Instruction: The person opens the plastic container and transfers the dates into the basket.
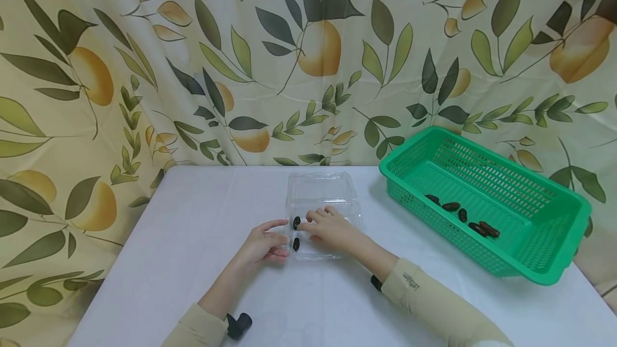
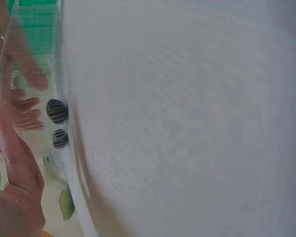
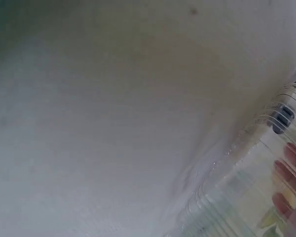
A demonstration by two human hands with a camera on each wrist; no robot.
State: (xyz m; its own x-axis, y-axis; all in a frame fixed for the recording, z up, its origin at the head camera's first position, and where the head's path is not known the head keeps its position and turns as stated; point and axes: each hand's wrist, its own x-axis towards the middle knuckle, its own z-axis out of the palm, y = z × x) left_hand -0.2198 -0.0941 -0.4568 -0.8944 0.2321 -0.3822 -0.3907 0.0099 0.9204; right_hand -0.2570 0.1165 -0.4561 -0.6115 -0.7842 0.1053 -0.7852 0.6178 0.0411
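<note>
A clear plastic clamshell box (image 1: 324, 189) lies with its lid spread back on the white table. Two dark brown dates sit along its left side: a rear date (image 1: 296, 223) and a front date (image 1: 296, 243). My right hand (image 1: 332, 229) is over the box, fingers loosely bent, the thumb side close beside the rear date; no grip on it shows. Against the box's left wall rests my left hand (image 1: 264, 245), its fingers fairly straight. Through the plastic, the left wrist view shows both dates (image 2: 56, 111) and right-hand fingers (image 2: 32, 69).
A green perforated basket (image 1: 525, 186) stands on the right of the table, with several dates (image 1: 451, 206) on its floor. Behind the table hangs a curtain (image 1: 299, 117) printed with fruit and leaves. White cloth (image 1: 193, 213) covers the table.
</note>
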